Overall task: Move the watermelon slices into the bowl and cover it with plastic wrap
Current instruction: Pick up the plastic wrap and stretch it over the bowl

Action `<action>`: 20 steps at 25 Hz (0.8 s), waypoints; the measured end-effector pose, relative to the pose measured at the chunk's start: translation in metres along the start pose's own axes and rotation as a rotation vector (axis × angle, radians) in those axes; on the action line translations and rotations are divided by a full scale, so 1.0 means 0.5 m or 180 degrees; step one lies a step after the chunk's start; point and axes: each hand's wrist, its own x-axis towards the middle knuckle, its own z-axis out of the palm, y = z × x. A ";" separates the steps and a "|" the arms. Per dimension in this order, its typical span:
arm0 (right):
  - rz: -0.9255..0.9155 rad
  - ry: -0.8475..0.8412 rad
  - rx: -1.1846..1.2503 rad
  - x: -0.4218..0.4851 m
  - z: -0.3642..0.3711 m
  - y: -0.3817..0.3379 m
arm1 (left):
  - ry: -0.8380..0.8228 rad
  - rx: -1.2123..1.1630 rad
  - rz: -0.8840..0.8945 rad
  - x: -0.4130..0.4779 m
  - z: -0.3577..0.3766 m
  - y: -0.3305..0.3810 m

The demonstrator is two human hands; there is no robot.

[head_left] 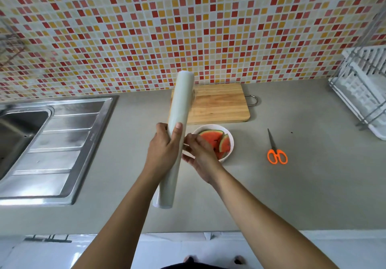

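Our left hand (164, 149) grips the plastic wrap roll (180, 106); our right hand (201, 154) pinches its edge above the bowl (209, 126) of watermelon slices (211, 138).

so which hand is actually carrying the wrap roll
The left hand: its fingers and thumb curl round the plastic wrap roll. The right hand only pinches at the roll's edge, above the bowl.

head-worn view, facing down, near countertop (292, 185)
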 end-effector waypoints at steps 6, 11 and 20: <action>-0.0252 0.1112 -0.0271 -0.004 0.006 0.023 | 0.0064 0.0575 -0.0159 0.022 0.028 -0.009; -0.0164 0.1627 -0.0597 -0.016 -0.046 0.021 | -0.0673 0.0126 -0.0747 0.031 0.098 0.001; 0.0047 0.0622 0.0209 -0.049 -0.087 0.022 | -0.0736 -0.0433 -0.0349 0.053 0.116 0.035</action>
